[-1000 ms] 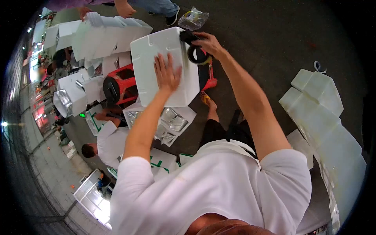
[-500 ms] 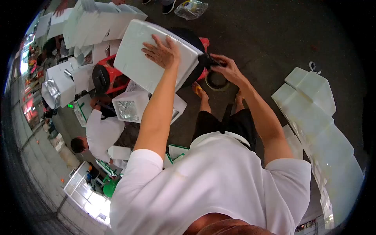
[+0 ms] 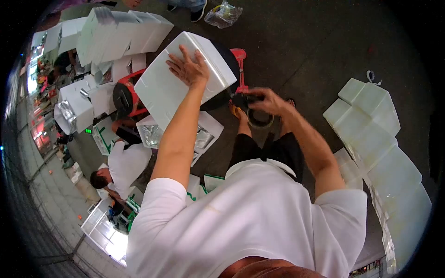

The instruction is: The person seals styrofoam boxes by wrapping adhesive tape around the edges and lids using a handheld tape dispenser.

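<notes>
A white foam box rests on a black round seat with red legs. My left hand lies on its upper face, fingers spread and palm down. Just past the box's right corner, my right hand is closed round a dark tape dispenser, slightly smeared by motion. Below that hand shows a ring-shaped tape roll. Whether a strip of tape runs from the roll to the box, I cannot tell.
Stacked white foam boxes stand at the upper left, and more line the right. Foil-lined open boxes sit below mine. A co-worker in a white shirt bends at the left. A plastic bag lies on the floor.
My right hand has moved down with the tape dispenser, along the box's right corner. The box has tilted and turned a little, with my left hand still flat on it.
</notes>
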A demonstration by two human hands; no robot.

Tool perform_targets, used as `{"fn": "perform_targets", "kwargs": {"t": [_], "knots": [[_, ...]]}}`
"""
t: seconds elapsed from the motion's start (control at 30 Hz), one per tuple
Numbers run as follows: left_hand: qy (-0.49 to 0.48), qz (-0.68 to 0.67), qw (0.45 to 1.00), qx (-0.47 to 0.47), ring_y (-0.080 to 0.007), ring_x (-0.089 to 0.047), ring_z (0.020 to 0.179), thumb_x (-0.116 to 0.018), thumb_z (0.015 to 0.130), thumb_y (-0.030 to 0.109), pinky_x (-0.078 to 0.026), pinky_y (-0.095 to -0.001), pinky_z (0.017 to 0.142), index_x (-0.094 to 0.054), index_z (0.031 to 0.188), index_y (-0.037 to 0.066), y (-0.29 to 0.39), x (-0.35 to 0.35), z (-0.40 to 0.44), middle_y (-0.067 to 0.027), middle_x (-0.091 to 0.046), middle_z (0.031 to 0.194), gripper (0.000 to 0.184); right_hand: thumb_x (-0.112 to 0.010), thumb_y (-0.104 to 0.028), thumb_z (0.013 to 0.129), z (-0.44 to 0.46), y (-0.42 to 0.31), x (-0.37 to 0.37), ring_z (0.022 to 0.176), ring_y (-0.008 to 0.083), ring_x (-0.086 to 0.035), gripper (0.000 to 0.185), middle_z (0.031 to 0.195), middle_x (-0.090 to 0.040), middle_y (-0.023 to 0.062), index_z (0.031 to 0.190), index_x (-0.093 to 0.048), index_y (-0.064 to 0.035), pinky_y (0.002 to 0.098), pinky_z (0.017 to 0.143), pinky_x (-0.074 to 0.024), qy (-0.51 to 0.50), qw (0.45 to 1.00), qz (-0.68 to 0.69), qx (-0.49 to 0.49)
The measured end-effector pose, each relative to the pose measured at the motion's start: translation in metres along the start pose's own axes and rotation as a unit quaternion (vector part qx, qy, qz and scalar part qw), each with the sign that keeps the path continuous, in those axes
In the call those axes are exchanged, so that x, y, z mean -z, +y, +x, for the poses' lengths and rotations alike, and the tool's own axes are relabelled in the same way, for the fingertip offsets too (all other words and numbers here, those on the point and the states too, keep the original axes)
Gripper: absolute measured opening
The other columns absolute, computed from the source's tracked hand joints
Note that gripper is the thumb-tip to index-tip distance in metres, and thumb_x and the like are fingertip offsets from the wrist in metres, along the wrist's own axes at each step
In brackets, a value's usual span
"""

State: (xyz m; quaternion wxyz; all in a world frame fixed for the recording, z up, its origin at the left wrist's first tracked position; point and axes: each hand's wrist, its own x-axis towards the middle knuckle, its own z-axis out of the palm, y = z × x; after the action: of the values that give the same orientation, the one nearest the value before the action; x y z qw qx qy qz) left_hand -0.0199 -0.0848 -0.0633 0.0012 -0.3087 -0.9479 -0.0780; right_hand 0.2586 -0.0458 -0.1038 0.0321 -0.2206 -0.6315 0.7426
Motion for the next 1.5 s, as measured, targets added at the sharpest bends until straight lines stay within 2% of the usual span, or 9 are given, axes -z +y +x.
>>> {"fn": "perform_targets", "kwargs": {"t": [0.13, 0.33, 0.43, 0.57, 0.87, 0.93, 1.27, 1.33, 1.5], "knots": [[0.018, -0.016, 0.998, 0.060, -0.0475, -0.004, 0.145, -0.029, 0.097, 0.057, -0.003, -0.0522, 0.118, -0.022, 0.154, 0.019, 0.006, -0.006, 0.012, -0.0291, -0.008, 0.157, 0.069, -0.071, -0.012, 0.081, 0.002, -0.033, -0.032, 0.105, 0.0265, -0.065, 0.051, 0.121, -0.066, 0.0094, 0.130, -0.060, -0.0113, 0.0417, 0.094, -0.0500, 0.020, 0.993, 0.073, -0.093], [0.017, -0.003, 0.988, 0.152, -0.0489, -0.006, 0.145, -0.030, 0.098, 0.056, -0.005, -0.0539, 0.118, -0.022, 0.154, 0.017, 0.015, -0.006, 0.034, -0.0316, -0.009, 0.156, 0.069, -0.070, -0.025, 0.082, -0.001, -0.017, -0.086, 0.104, 0.0295, -0.063, 0.045, 0.111, -0.068, 0.0117, 0.125, -0.063, -0.0142, 0.0371, 0.092, -0.0492, -0.155, 0.959, -0.236, 0.028], [0.026, -0.007, 0.982, 0.186, -0.0500, -0.008, 0.144, -0.031, 0.098, 0.053, -0.006, -0.0558, 0.117, -0.025, 0.153, 0.016, 0.009, -0.010, 0.032, -0.0333, -0.012, 0.155, 0.067, -0.069, -0.023, 0.084, 0.047, -0.017, -0.053, 0.114, 0.0298, -0.058, 0.056, 0.128, -0.056, 0.0173, 0.134, -0.049, -0.0079, 0.0386, 0.099, -0.0436, 0.426, 0.876, 0.227, 0.007], [0.068, -0.015, 0.980, 0.188, -0.0507, -0.010, 0.144, -0.033, 0.098, 0.050, -0.006, -0.0576, 0.116, -0.030, 0.151, 0.015, 0.011, -0.014, 0.051, -0.0355, -0.015, 0.153, 0.064, -0.060, -0.020, 0.093, 0.116, -0.040, -0.078, 0.127, 0.0327, -0.045, 0.064, 0.134, -0.046, 0.0235, 0.144, -0.027, 0.0006, 0.0387, 0.108, -0.0324, 0.621, 0.760, 0.189, 0.043], [0.051, -0.064, 0.985, 0.149, -0.0502, -0.011, 0.144, -0.048, 0.089, 0.060, -0.008, -0.0566, 0.117, -0.029, 0.151, 0.013, -0.006, -0.003, 0.026, -0.0334, -0.015, 0.154, 0.080, -0.069, -0.016, 0.087, 0.078, -0.017, -0.098, 0.117, 0.0257, -0.051, 0.063, 0.129, -0.051, 0.0188, 0.142, -0.039, -0.0053, 0.0368, 0.098, -0.0423, 0.559, 0.801, 0.214, 0.013], [-0.072, 0.030, 0.923, -0.378, -0.0502, -0.010, 0.144, -0.061, 0.082, 0.054, -0.010, -0.0570, 0.117, -0.029, 0.151, 0.013, -0.042, 0.031, -0.029, -0.0286, -0.012, 0.156, 0.087, -0.072, -0.014, 0.086, 0.044, 0.005, -0.009, 0.087, 0.0154, -0.063, 0.061, 0.106, -0.063, 0.0088, 0.140, -0.045, -0.0081, 0.0297, 0.075, -0.0521, 0.443, 0.807, 0.389, -0.016], [-0.083, -0.004, 0.898, -0.432, -0.0518, -0.012, 0.143, -0.069, 0.077, 0.037, -0.014, -0.0608, 0.114, -0.033, 0.151, 0.019, -0.041, 0.025, -0.030, -0.0261, -0.015, 0.157, 0.085, -0.078, -0.032, 0.075, 0.151, 0.063, 0.107, 0.109, 0.0276, -0.061, 0.062, 0.121, -0.063, 0.0160, 0.130, -0.060, -0.0123, 0.0401, 0.093, -0.0501, 0.192, 0.973, 0.118, -0.053], [-0.085, 0.001, 0.893, -0.443, -0.0516, -0.012, 0.143, -0.068, 0.077, 0.037, -0.015, -0.0601, 0.114, -0.035, 0.150, 0.019, -0.045, 0.027, -0.031, -0.0262, -0.017, 0.156, 0.082, -0.079, -0.033, 0.073, 0.191, 0.068, 0.100, 0.109, 0.0279, -0.061, 0.064, 0.119, -0.065, 0.0156, 0.131, -0.060, -0.0143, 0.0396, 0.092, -0.0506, -0.063, 0.990, -0.104, -0.070], [-0.063, 0.001, 0.928, -0.367, -0.0517, -0.012, 0.143, -0.068, 0.080, 0.040, -0.012, -0.0575, 0.116, -0.035, 0.150, 0.018, -0.033, 0.013, -0.025, -0.0264, -0.017, 0.157, 0.081, -0.080, -0.027, 0.074, 0.199, 0.095, 0.103, 0.104, 0.0228, -0.063, 0.059, 0.115, -0.067, 0.0121, 0.130, -0.062, -0.0166, 0.0368, 0.086, -0.0538, -0.054, 0.996, -0.071, 0.001]]}}
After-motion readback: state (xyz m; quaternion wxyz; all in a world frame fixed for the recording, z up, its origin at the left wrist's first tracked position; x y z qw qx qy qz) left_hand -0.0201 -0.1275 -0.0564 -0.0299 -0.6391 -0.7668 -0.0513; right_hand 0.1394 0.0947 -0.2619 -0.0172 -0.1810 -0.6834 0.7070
